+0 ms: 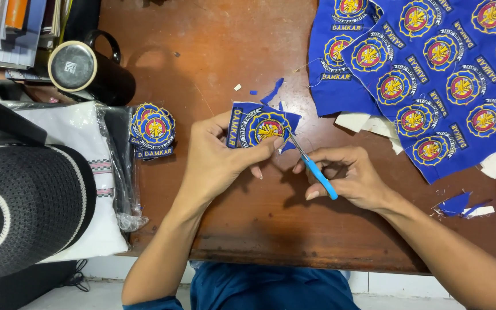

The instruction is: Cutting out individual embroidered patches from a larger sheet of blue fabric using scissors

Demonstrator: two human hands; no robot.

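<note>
Left hand [216, 158] pinches a blue embroidered patch piece [262, 127] between thumb and fingers, closed on its lower edge, holding it up just above the desk [231, 51]. Right hand [348, 178] is wrapped tight around small scissors with a light-blue handle [315, 169], the blade tips at the patch's lower right edge, touching the cloth; whether the blades are apart or closed is too small to tell. The held piece shows one round emblem plus a label strip, with ragged blue margin on the right and top, so trimming looks partway through on this one. Progress judged from the layout: a small stack of finished trimmed patches [152, 131] sits left of the left hand, on the edge of a plastic-wrapped white fabric bundle [81, 172]; only a few appear done. Left to do looks like most of it: a big blue sheet of uncut patches [431, 74] covers the upper right of the desk, many emblems still joined. Blue offcuts [272, 92] lie just above the held piece, more scraps [460, 205] near the right forearm. Further out: black mug [84, 69] upper left, lying on its side, a black knitted cap with white ring [24, 212] at far left, stacked books or papers [12, 28] in the top corner.
</note>
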